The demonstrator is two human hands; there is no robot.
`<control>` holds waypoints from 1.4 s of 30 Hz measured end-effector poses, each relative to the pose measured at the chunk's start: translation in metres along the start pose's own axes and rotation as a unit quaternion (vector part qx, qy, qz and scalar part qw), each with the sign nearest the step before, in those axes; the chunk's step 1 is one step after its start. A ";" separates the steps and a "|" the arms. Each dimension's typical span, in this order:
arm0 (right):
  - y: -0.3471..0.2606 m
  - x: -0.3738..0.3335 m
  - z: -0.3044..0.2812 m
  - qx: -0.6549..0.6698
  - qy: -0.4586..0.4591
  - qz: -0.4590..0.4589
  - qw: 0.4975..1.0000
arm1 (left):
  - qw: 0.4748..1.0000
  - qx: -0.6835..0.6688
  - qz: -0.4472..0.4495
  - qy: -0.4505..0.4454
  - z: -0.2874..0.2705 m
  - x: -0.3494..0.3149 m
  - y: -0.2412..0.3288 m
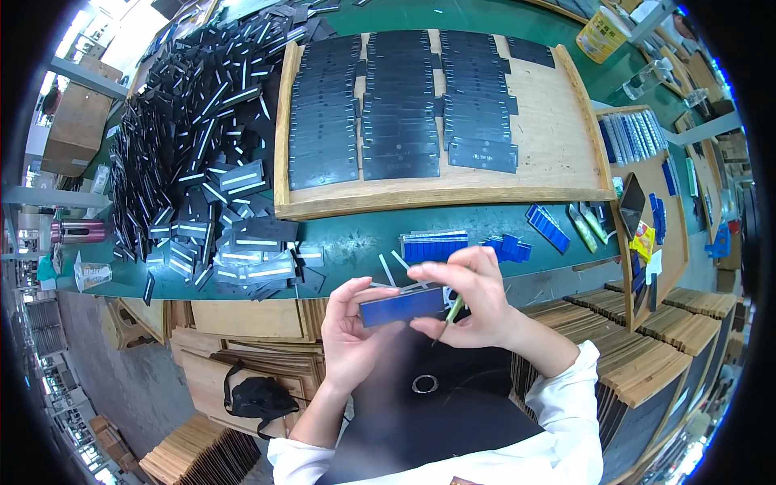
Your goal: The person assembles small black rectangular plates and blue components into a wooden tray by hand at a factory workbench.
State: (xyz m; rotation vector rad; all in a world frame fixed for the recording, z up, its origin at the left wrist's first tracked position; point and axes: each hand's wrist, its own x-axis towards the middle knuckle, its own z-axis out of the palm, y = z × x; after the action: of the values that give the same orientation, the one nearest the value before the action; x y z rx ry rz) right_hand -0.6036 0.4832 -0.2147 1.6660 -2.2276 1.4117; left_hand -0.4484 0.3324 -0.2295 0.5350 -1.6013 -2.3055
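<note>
My left hand [346,330] is closed on the left end of a flat blue rectangular piece [398,308], held above the near edge of the green table. At the piece's right end, my right hand [477,299] is closed on a thin green-handled tool [455,309] with a narrow dark tip pointing down. Its fingertips are close around the blue piece's end; whether they also grip it I cannot tell. Just beyond the hands lie a row of blue pieces [435,246], more blue pieces [509,247] and a thin white strip [385,270].
A wooden tray [558,121] holds overlapping columns of black plates [400,105]. Left of it spreads a large heap of dark pieces with white strips [202,129]. Green-handled tools [588,225] lie at right. Stacked wooden trays [647,364] stand at lower right.
</note>
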 end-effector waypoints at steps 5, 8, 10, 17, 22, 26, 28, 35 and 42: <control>-0.004 0.011 -0.002 -0.039 -0.025 0.111 0.993 | 0.997 0.052 0.048 -0.013 0.002 -0.004 0.003; 0.000 0.009 -0.020 0.013 -0.077 0.158 0.984 | 0.998 0.034 0.047 -0.012 0.003 -0.004 0.006; 0.005 0.007 -0.017 0.142 -0.099 0.215 0.961 | 0.998 0.031 0.052 -0.027 0.003 -0.002 0.005; 0.000 0.008 -0.022 0.220 -0.091 0.266 0.934 | 0.996 0.049 0.075 0.014 0.002 0.006 0.018; -0.002 0.007 -0.018 0.181 -0.070 0.210 0.958 | 0.996 -0.012 0.016 0.091 0.006 0.004 0.014; -0.003 0.006 -0.019 0.167 -0.071 0.203 0.962 | 0.997 0.011 -0.019 0.071 -0.004 0.004 0.008; -0.003 0.006 -0.020 0.166 -0.073 0.209 0.961 | 0.992 -0.095 -0.051 0.060 -0.007 0.005 0.009; -0.006 0.010 -0.012 0.210 -0.056 0.201 0.955 | 0.991 -0.079 -0.102 -0.020 0.014 0.007 0.016; -0.004 0.012 -0.019 0.261 -0.062 0.267 0.925 | 0.998 -0.003 -0.069 0.005 0.025 0.013 0.026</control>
State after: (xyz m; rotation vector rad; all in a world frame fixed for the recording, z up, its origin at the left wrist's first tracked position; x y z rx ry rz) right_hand -0.6150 0.4863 -0.1948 1.3087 -2.6852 2.2505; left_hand -0.4709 0.3382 -0.1988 0.6738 -1.5985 -2.4015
